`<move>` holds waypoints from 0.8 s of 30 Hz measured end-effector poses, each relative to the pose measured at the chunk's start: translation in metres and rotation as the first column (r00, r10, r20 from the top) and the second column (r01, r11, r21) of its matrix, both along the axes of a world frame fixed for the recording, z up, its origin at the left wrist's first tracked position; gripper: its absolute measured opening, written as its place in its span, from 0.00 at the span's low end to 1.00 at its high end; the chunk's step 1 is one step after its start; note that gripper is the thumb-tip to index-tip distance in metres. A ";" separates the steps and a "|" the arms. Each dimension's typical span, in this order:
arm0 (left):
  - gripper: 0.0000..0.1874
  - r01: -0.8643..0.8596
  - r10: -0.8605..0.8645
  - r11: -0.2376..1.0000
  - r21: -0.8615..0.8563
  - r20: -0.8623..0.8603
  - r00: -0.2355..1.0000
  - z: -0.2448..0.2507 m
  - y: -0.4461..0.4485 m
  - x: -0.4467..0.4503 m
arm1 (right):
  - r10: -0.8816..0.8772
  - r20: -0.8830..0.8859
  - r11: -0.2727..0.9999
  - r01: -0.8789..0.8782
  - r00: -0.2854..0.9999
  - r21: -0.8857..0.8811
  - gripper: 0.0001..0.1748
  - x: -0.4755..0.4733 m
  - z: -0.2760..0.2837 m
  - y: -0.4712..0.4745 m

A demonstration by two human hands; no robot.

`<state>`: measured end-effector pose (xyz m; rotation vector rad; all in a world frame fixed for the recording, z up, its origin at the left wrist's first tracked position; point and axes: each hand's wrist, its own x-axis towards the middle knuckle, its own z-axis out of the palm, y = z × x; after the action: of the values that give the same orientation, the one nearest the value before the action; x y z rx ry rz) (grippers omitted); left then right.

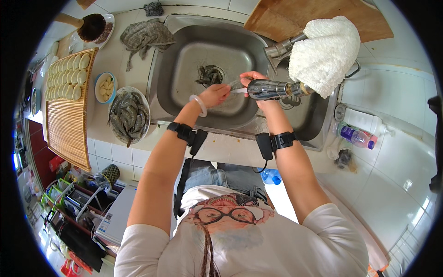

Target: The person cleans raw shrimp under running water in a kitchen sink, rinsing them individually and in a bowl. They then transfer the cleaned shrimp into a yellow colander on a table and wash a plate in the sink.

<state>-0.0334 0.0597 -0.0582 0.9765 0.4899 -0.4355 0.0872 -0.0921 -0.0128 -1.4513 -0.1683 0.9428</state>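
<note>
Over the steel sink basin [238, 57], my left hand [216, 95] has its fingers closed on one end of a raw shrimp [238, 84]. My right hand [254, 78] is at the shrimp's other end, partly hidden behind the chrome faucet [268, 89]. A thin stream of water [239, 90] shows between the hands. Several raw shrimp [210, 75] lie around the drain below. On the counter to the left, a white plate [148, 119] bears a pile of raw shrimp [128, 114].
A bowl of peeled garlic cloves [106, 87], a bamboo tray [67, 130] with dumplings [67, 74] and a grey cloth [147, 34] lie left. A white towel [325, 55] hangs over a tap, before a wooden board [277, 17]. Bottles [356, 136] stand right.
</note>
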 end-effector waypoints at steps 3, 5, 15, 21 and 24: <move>0.10 0.103 -0.145 0.804 0.586 0.024 0.989 -0.003 0.015 -0.009 | 0.008 -0.019 0.998 -0.007 1.000 0.062 0.10 0.005 -0.004 -0.004; 0.11 0.001 -0.190 0.543 0.840 0.121 0.974 0.000 0.015 -0.010 | 0.016 0.054 1.000 -0.015 0.998 -0.018 0.11 0.004 -0.006 -0.004; 0.10 0.157 -0.483 -0.015 0.988 -0.144 0.864 0.042 -0.020 0.002 | 0.119 0.069 0.970 -0.101 0.991 -0.221 0.07 -0.023 -0.020 0.010; 0.14 0.323 -0.341 0.092 0.942 -0.275 0.899 0.024 -0.018 -0.012 | 0.446 0.751 0.631 0.424 0.487 -0.650 0.17 0.048 -0.085 -0.129; 0.13 0.098 -0.104 0.196 0.976 -0.079 0.991 0.037 -0.007 -0.040 | 0.615 0.238 0.264 0.089 0.752 -0.960 0.29 0.093 -0.121 -0.182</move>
<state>-0.0733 0.0531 -0.0211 2.3331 0.7185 -0.1730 0.1803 -0.2741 -0.1335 -2.9853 -0.3884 0.8417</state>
